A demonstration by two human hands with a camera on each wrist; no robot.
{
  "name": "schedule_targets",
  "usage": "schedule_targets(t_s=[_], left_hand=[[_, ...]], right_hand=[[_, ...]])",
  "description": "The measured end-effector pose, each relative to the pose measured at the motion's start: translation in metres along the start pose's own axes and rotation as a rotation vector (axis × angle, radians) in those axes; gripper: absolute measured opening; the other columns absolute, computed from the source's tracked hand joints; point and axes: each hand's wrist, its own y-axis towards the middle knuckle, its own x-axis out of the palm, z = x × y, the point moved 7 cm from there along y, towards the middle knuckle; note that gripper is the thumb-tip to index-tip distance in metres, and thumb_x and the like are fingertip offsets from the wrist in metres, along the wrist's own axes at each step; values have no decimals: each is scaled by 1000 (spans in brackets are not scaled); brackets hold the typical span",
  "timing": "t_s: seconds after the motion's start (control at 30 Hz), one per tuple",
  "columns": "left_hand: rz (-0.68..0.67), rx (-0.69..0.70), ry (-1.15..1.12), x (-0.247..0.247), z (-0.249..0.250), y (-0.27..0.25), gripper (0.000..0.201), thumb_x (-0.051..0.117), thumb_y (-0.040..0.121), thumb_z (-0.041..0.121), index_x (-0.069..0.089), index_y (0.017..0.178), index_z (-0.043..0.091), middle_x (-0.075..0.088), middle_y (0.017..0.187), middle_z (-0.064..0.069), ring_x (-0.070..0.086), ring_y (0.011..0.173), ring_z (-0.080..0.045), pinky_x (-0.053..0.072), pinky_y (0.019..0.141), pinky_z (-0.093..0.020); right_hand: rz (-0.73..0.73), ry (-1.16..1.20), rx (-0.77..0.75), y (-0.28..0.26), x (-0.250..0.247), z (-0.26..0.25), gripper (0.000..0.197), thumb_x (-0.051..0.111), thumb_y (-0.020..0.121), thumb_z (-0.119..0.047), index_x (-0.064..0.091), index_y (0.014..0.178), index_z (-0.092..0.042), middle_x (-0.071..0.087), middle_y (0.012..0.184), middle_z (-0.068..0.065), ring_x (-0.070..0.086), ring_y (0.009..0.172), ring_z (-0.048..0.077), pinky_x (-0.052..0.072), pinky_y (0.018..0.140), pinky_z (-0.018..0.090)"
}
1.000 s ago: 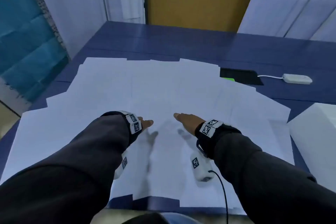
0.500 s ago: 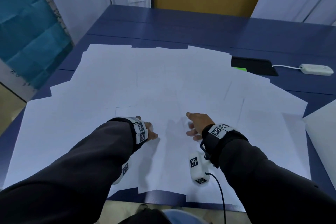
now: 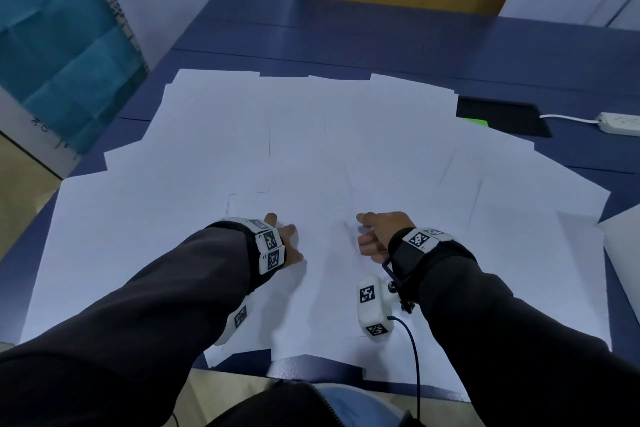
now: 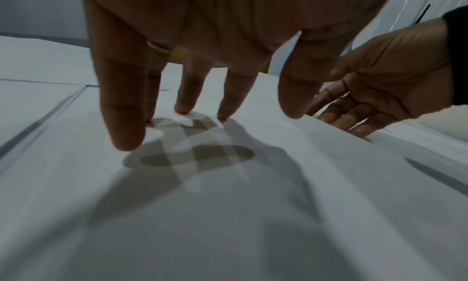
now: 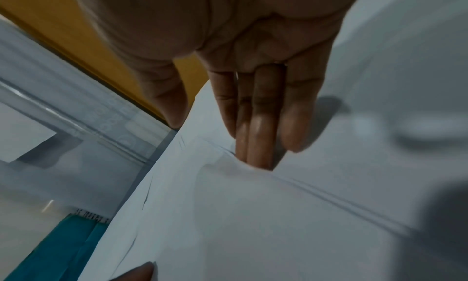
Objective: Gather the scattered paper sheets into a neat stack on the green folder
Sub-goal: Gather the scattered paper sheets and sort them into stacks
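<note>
Several white paper sheets [image 3: 311,149] lie overlapped across the blue table [image 3: 346,38]. Only a small bright corner of the green folder [image 3: 475,121] shows at the far right, under the sheets. My left hand [image 3: 284,239] is spread with straight fingers, and its fingertips [image 4: 182,110] press down on the middle sheet [image 4: 228,205]. My right hand [image 3: 377,236] is beside it. Its straight, closed fingers [image 5: 255,145] slide under that sheet's right edge while the thumb [image 5: 172,109] stands apart above. Neither hand holds anything.
A black pad [image 3: 502,116] lies beside the folder corner, with a white power strip [image 3: 620,123] and its cable further right. A white object [image 3: 623,239] sits at the right edge. Sheets overhang the table's near edge [image 3: 311,366].
Both hands have drawn back toward me and come down onto the middle sheet. The right fingers have slipped under its edge. The view has tilted lower.
</note>
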Motion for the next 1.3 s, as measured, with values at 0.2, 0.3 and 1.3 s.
schedule_targets(t_s=[0.2, 0.3, 1.3], left_hand=[[-2, 39, -21, 4, -9, 1, 50, 41, 85, 58, 34, 129, 36, 21, 146, 3, 32, 127, -37, 31, 104, -51], [8, 54, -43, 6, -15, 3, 51, 41, 84, 59, 33, 130, 37, 19, 148, 7, 29, 129, -35, 30, 104, -50], [225, 50, -501, -18, -67, 0, 81, 52, 89, 47, 10, 150, 13, 16, 155, -12, 23, 142, -27, 23, 113, -38]], right_hand=[[55, 18, 14, 0, -2, -3, 12, 58, 86, -9, 48, 85, -5, 45, 66, 11, 36, 32, 16, 27, 31, 12], [57, -4, 44, -2, 4, 2, 14, 62, 83, -15, 52, 84, -5, 48, 73, 14, 41, 44, 22, 32, 38, 17], [50, -270, -355, -6, 4, -7, 12, 63, 80, -8, 65, 70, -14, 62, 76, 5, 56, 70, 22, 41, 62, 24]])
